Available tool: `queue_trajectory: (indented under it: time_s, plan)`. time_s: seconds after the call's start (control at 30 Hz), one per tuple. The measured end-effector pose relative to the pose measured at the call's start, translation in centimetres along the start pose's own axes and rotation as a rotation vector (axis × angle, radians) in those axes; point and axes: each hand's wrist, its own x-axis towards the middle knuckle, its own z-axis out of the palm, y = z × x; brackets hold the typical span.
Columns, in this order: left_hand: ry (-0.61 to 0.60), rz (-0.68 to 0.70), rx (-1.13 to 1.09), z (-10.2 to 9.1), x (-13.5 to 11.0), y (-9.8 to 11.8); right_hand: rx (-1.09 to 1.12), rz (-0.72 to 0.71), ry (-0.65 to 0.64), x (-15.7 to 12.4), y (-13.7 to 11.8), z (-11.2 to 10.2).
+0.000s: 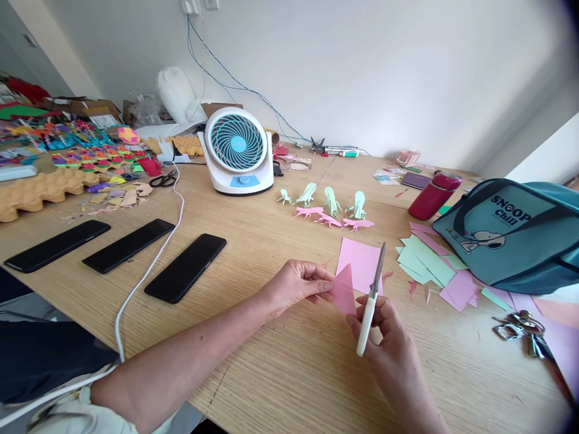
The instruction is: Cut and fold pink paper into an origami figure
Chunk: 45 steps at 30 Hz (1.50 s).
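Observation:
My left hand (298, 283) pinches a folded pink paper piece (344, 291) just above the wooden table (253, 241). My right hand (384, 334) grips white-handled scissors (371, 295), blades pointing up and away beside the folded piece. A flat pink paper square (359, 262) lies on the table right behind both hands. Further back stand several green and pink folded paper figures (330, 208).
Three black phones (185, 267) lie at the left, with a white cable (149, 265) running between them. A small fan (238, 150) stands behind. Loose green and pink sheets (429, 262), a red bottle (434, 196), a teal bag (515, 232) and keys (520, 328) fill the right.

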Motion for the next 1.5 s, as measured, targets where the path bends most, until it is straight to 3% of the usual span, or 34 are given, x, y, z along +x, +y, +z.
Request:
queue_trajectory:
  time_s: [0.2,0.47,0.77,1.2,1.4,1.5]
  plan:
    - [-0.013,0.075,0.037,-0.1,0.4,-0.3,0.011,0.012,-0.039,0.1,-0.3,0.1]
    - [0.002,0.057,-0.028,0.3,0.0,-0.4,0.013,0.005,-0.087,-0.1,-0.7,0.2]
    - [0.038,0.108,-0.029,0.5,0.0,-0.6,0.147,0.011,-0.173,-0.4,-1.7,0.6]
    - [0.068,0.163,-0.091,-0.2,0.1,0.1,0.046,-0.062,-0.202,-0.6,-0.1,1.1]
    - [-0.095,0.076,0.067,0.2,0.0,-0.7,0.159,0.027,-0.218,-0.3,-1.1,0.6]
    - [-0.108,0.05,0.077,0.5,-0.1,-0.9,0.198,0.047,-0.208,-0.2,-1.2,0.5]
